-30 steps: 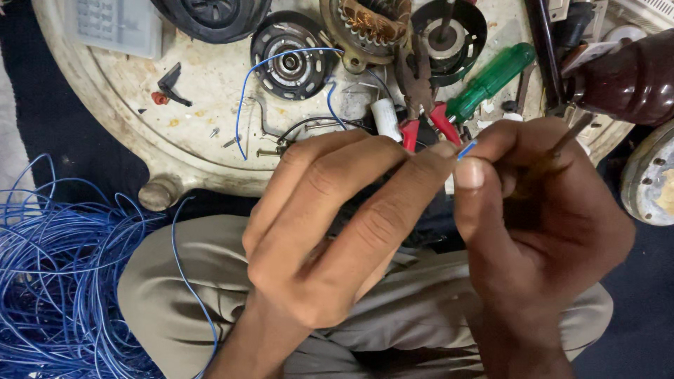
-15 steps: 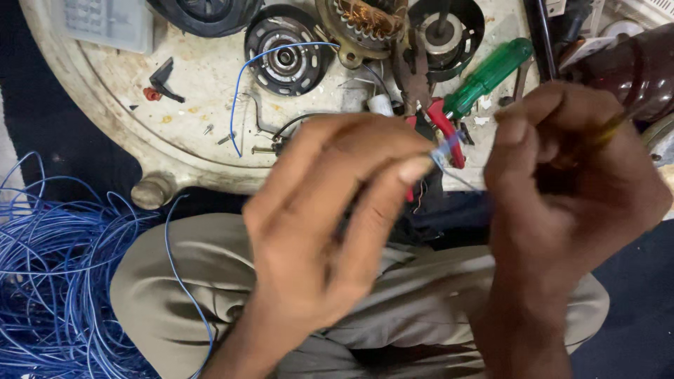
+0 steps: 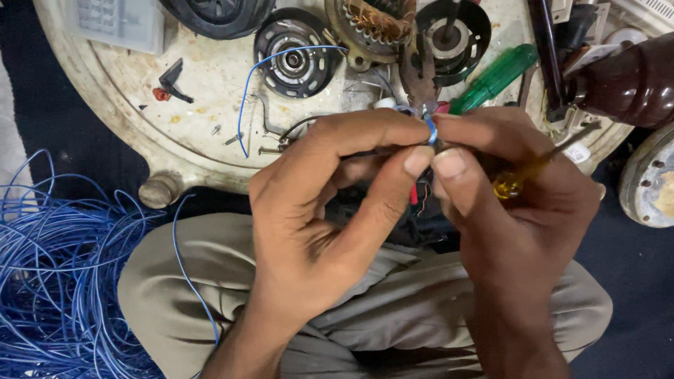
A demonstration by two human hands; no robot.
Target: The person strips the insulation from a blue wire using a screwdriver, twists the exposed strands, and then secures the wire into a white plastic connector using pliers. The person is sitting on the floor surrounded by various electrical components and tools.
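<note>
Surface [image 3: 210, 77]: a big, round, dirty white surface at the top, with many parts and tools lying on it.
Wire pile [image 3: 56, 281]: a big heap of loose blue wire on the floor, at the left.
Knees [image 3: 175, 302]: the person sits with legs in tan trousers, under both hands.
Left hand [image 3: 330, 231]: it is in the middle, and its fingers are closed in a pinch on the blue wire end.
Right hand [image 3: 519, 203]: it touches the left hand, its fingers also pinch the wire end, and it grips a screwdriver too.
Brown jug [image 3: 632, 81]: a dark, shiny, round thing at the top right.
Motor part [image 3: 295, 60]: a round black part on the surface, with a thin blue wire looping from it.
Green handle [image 3: 495, 77]: a green tool handle lies just above the right hand.
Screwdriver [image 3: 516, 179]: it has a see-through yellow handle, tucked in the right hand.
Blue wire end [image 3: 430, 130]: a tiny bent bit, held above the knees between both thumbs and pointer fingers.
</note>
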